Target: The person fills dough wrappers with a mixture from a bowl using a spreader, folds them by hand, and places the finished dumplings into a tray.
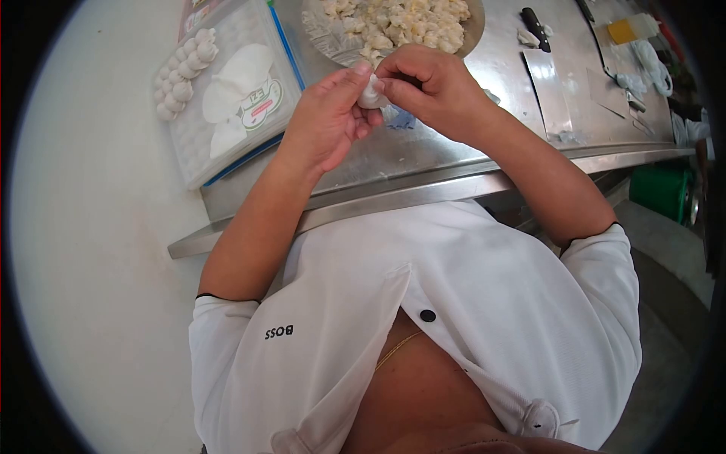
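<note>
A small white dough ball (371, 96) is held between both hands, just in front of a round metal bowl (475, 34) of lumpy pale-yellow filling (412, 26). My left hand (330, 113) has its fingers curled around the ball's left and lower side, the thumb at its top. From the right, my right hand (435, 89) pinches the ball's edge with thumb and forefinger. On the left, a translucent plastic box (219, 163) has a lid with a green and white label, and several small white balls (185, 72) are lined up on it.
The steel table's edge (408, 189) runs in front of my body. To the right lie a black-handled knife (538, 45), a bottle of yellow liquid (634, 29) and some thin tools. A green bin (659, 193) stands below the table at right.
</note>
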Available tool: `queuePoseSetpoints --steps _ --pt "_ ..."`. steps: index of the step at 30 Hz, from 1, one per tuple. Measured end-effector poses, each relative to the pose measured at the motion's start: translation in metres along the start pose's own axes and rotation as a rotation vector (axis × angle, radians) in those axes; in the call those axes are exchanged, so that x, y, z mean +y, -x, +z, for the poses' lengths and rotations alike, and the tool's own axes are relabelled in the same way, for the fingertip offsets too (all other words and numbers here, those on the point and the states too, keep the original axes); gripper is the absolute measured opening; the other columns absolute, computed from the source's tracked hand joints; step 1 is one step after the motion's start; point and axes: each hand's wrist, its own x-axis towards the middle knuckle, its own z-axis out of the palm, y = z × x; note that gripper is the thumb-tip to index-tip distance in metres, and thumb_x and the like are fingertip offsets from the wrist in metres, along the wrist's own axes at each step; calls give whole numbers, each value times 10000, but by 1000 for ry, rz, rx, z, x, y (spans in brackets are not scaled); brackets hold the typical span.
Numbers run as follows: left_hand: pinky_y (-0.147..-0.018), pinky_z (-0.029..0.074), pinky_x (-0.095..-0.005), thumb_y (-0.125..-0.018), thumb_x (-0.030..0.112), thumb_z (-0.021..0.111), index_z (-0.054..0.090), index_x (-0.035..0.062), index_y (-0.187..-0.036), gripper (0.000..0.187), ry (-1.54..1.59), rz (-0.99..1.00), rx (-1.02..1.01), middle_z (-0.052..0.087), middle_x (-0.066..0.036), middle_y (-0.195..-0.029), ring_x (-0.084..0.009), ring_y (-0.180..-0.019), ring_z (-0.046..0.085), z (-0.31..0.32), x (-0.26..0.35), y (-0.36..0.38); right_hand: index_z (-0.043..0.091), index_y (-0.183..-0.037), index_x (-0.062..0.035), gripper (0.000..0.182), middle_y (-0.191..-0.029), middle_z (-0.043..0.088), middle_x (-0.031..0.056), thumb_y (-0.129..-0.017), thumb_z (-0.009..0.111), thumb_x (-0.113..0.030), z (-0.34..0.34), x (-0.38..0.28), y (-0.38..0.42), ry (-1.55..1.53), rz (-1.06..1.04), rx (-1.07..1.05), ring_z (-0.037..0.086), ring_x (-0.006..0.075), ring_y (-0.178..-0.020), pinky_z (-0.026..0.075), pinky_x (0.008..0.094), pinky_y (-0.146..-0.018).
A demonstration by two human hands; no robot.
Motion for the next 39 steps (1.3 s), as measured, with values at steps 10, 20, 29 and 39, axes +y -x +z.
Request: queuePoseSetpoints --steps 10,20,29,39 --pt "-469 398 -204 -988 357 537 606 65 -1024 302 -6 -5 21 622 -5 -825 -121 -636 601 0 -3 0 643 -930 -15 91 -828 603 60 -871 637 -83 3 -7 2 112 57 84 582 161 -756 471 287 -677" --pt "-464 401 -198 -969 370 571 606 56 -1004 318 -46 -5 90 622 -15 -823 -119 -625 597 3 -2 0 656 -955 -8 116 -826 607 42 -899 623 -103 -1 8 -3 -18 6 20 569 125 -763 464 275 -676" --pt "-479 417 -211 -973 370 564 596 47 -1003 326 -110 31 128 616 -17 -824 -118 -625 594 2 -4 0 643 -932 4 147 -781 555 11 -928 603 -137 3 7 -4 -59 102 -20 501 93 -717 429 266 -633" --pt "-543 440 -244 -972 280 569 579 57 -1012 227 47 -17 83 611 -24 -833 -139 -697 614 -9 -2 -4 638 -972 17 249 -826 635 49 -961 567 -221 2 10 -4 40 5 131 559 118 -716 466 265 -649"
